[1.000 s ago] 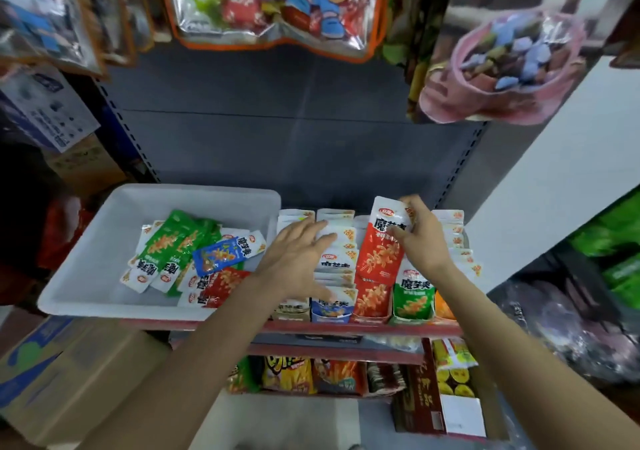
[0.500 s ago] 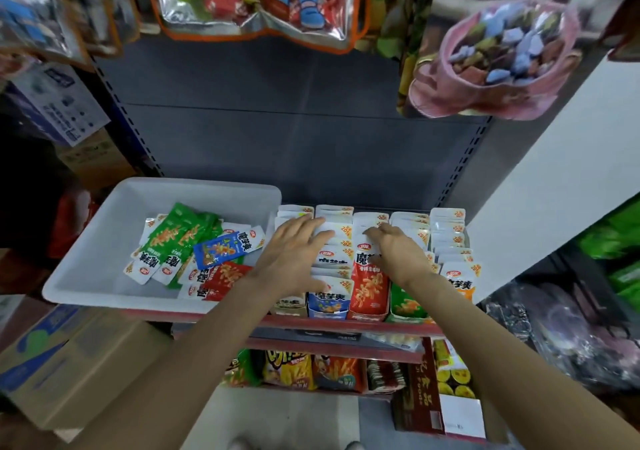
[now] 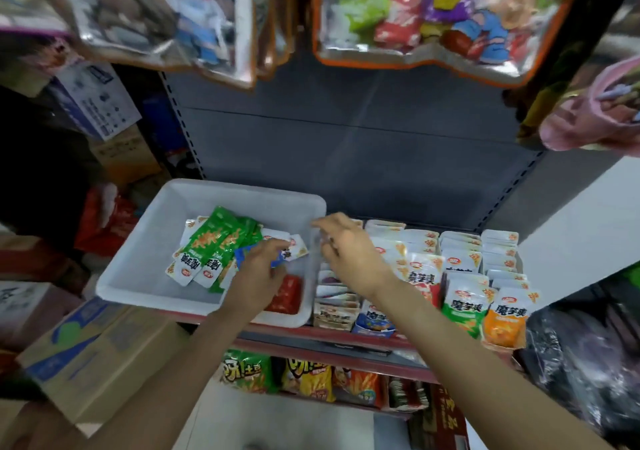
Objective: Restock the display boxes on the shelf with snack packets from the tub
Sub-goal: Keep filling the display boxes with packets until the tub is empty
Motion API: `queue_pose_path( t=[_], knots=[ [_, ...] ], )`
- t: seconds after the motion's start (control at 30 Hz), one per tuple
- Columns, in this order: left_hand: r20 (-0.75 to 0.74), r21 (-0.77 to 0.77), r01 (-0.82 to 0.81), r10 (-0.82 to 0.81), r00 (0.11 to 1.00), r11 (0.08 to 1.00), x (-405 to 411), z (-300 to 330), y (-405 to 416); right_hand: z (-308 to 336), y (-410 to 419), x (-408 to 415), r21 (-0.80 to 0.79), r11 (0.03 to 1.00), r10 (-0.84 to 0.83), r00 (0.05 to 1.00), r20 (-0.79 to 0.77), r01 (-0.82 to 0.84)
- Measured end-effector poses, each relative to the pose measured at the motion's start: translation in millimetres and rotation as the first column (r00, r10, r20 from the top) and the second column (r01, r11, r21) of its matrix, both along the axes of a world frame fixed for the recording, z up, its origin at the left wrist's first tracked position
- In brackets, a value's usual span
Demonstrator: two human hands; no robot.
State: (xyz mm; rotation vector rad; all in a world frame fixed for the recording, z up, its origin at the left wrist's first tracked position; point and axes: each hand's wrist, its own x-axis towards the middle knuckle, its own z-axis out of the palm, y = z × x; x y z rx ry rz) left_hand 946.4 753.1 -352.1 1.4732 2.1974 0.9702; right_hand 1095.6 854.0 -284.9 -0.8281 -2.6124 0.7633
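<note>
Head view: grey shelf (image 3: 346, 330) with a red front edge carries a white tub (image 3: 145, 238) on the left and rows of display boxes (image 3: 464, 276) on the right, touching the tub's right wall. Boxes hold upright snack packets, white tops showing; front ones are green (image 3: 463, 311) and orange (image 3: 506, 321). Tub holds loose packets: a green bunch (image 3: 218, 241) at centre, a blue packet (image 3: 247, 254) and a red packet (image 3: 285, 293) near the right wall. Left hand (image 3: 258, 276) is down inside the tub, fingers curled over the blue packet; whether it actually grips it, can't tell. Right hand (image 3: 349, 252) hovers over the tub's right rim and the leftmost box, fingers loosely bent, holding nothing. Frame is motion-blurred.
</note>
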Motion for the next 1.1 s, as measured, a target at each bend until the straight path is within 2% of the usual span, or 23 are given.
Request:
queue_pose_path(
  t=[0.07, 0.13, 0.23, 0.37, 0.5, 0.6, 0.7, 0.83, 0.93, 1.0, 1.1],
  knots=[
    [0.004, -0.090, -0.074, 0.074, 0.997, 0.993, -28.3, -10.1, -6.7, -8.7, -13.2, -34.7, -0.072, 0.996, 0.046, 0.997, 0.054, -0.042],
    [-0.021, -0.266, -0.102, 0.100, 0.995, 0.959, -56.3, -23.5, -10.3, -22.9, -23.4, -65.8, -0.139, 0.989, 0.075, 0.986, 0.152, -0.054],
    [-0.062, -0.547, -0.102, 0.081, 0.995, 0.831, -87.8, -41.9, -11.9, -53.5, -33.6, -99.5, -0.213, 0.975, 0.129, 0.927, 0.353, -0.054],
    [0.064, -0.662, -0.028, 0.094, 0.994, 0.749, -104.3, -40.5, -9.3, -82.5, -46.1, -118.1, -0.312, 0.950, 0.189, 0.794, 0.578, 0.000],
    [0.171, -0.688, -0.038, 0.212, 0.962, 0.725, -113.6, -41.7, -8.9, -84.9, -50.7, -122.0, -0.348, 0.937, 0.227, 0.734, 0.640, 0.014],
    [0.101, -0.655, -0.134, 0.262, 0.960, 0.744, -113.3, -43.0, -7.2, -88.2, -46.7, -117.1, -0.351, 0.936, 0.216, 0.742, 0.634, 0.027],
    [0.038, -0.573, -0.208, 0.280, 0.959, 0.793, -112.3, -36.0, -11.2, -83.0, -45.2, -111.9, -0.351, 0.935, 0.165, 0.812, 0.560, 0.052],
    [0.092, -0.322, -0.226, 0.268, 0.959, 0.919, -103.2, -7.3, -23.1, -66.7, -43.4, -109.0, -0.249, 0.964, -0.011, 0.952, 0.306, 0.091],
    [0.045, -0.092, -0.135, 0.139, 0.989, 0.987, -97.3, 18.8, -29.5, -53.5, -37.4, -110.0, -0.299, 0.942, -0.133, 0.988, 0.084, 0.152],
    [-0.009, 0.009, -0.050, 0.050, 0.999, 0.999, -93.0, 32.7, -31.1, -42.8, -32.4, -105.4, -0.390, 0.911, -0.154, 0.988, -0.012, 0.137],
    [0.018, 0.128, 0.053, -0.055, 0.998, 0.990, -76.0, 57.7, -27.6, -23.8, -23.5, -87.8, -0.452, 0.889, -0.167, 0.973, -0.159, 0.079]
  ],
)
